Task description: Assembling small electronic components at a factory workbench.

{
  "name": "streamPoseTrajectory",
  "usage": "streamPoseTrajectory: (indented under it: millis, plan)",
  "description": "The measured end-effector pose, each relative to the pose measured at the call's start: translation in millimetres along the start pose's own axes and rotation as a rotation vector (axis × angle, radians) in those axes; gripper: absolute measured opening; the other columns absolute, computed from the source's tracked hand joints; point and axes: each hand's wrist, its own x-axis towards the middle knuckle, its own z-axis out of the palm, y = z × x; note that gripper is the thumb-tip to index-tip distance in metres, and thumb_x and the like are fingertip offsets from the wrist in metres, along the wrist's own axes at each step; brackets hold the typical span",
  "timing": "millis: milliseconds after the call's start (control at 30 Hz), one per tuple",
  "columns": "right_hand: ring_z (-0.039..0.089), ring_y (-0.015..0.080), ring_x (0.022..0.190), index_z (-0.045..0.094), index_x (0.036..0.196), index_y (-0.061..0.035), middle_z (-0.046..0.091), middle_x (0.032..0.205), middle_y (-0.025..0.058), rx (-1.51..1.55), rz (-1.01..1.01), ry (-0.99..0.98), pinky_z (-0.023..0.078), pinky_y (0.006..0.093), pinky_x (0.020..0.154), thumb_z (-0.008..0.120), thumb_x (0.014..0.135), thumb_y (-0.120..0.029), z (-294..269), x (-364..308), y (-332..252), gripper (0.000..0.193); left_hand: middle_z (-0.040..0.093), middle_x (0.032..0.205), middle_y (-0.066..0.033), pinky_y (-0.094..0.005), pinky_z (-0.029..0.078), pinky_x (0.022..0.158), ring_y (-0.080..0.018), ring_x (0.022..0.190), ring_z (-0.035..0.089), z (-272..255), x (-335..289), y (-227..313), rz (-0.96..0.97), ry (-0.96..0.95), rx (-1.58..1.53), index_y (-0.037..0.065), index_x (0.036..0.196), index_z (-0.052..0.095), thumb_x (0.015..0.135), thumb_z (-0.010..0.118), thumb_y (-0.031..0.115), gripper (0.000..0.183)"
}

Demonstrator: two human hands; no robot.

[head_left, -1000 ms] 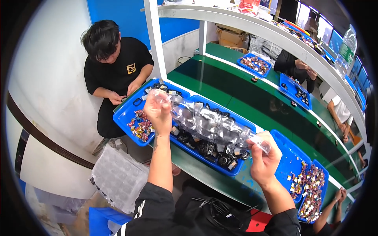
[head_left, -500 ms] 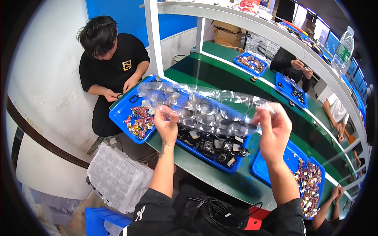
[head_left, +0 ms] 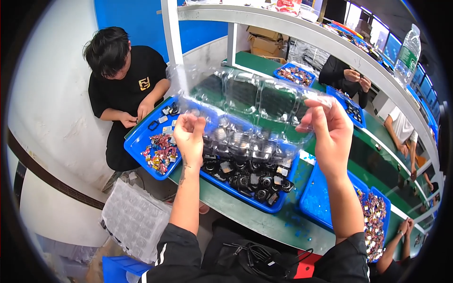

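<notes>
A clear plastic blister tray (head_left: pixel 258 101) with moulded pockets is held up in front of me, tilted so that the bench shows through it. My left hand (head_left: pixel 190 134) pinches its near left edge, while my right hand (head_left: pixel 332 134) grips the right end between thumb and fingers. Directly beneath, a blue bin (head_left: pixel 236 194) is heaped with small black casings (head_left: pixel 252 181), some with pale squares on them. The tray partly veils the bin's far side. I cannot make out any loose parts in the tray's pockets.
Left, a blue bin (head_left: pixel 134 148) holds colourful small parts; a seated co-worker (head_left: pixel 127 85) handles something there. Stacked clear trays (head_left: pixel 137 214) stand low left. Blue bins (head_left: pixel 325 188) sit right. A white shelf frame (head_left: pixel 278 29) crosses above the green bench. Other people work farther off.
Both hands have shifted slightly, and the tray has tipped so its pockets show more broadly. Its far edge now stands higher. The view has shifted a little.
</notes>
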Motion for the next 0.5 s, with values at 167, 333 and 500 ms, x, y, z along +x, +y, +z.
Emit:
streamPoseTrajectory:
  millis: [167, 333, 500]
  plan:
    - [0.060, 0.0080, 0.068, 0.060, 0.106, 0.0005, 0.061, 0.079, 0.0034, -0.033, 0.035, 0.066, 0.055, 0.0249, 0.067, 0.056, 0.098, -0.015, -8, 28, 17, 0.017, 0.054, 0.072, 0.0040, -0.0200, 0.037, 0.053, -0.0044, 0.057, 0.050, 6, 16, 14, -0.172, -0.120, 0.066, 0.009, 0.089, 0.054, 0.087, 0.074, 0.030, 0.029]
    - [0.065, 0.0129, 0.076, 0.053, 0.120, -0.0008, 0.063, 0.083, 0.0054, 0.108, 0.137, 0.083, 0.054, 0.0255, 0.070, 0.060, 0.095, -0.014, -16, 23, 55, 0.029, 0.055, 0.068, 0.0035, -0.0196, 0.040, 0.050, -0.0038, 0.055, 0.048, 2, 27, 5, -0.242, -0.093, 0.047, 0.009, 0.080, 0.050, 0.081, 0.080, 0.026, 0.034]
    - [0.059, 0.0213, 0.112, 0.056, 0.124, -0.0036, 0.063, 0.115, 0.0118, 0.380, 0.390, -0.162, 0.046, 0.0372, 0.096, 0.042, 0.102, -0.044, -49, 23, 116, 0.048, 0.049, 0.062, 0.0064, -0.0193, 0.030, 0.042, -0.0013, 0.046, 0.039, 1, 40, -9, -0.333, 0.024, -0.064, 0.011, 0.076, 0.053, 0.084, 0.077, 0.031, 0.032]
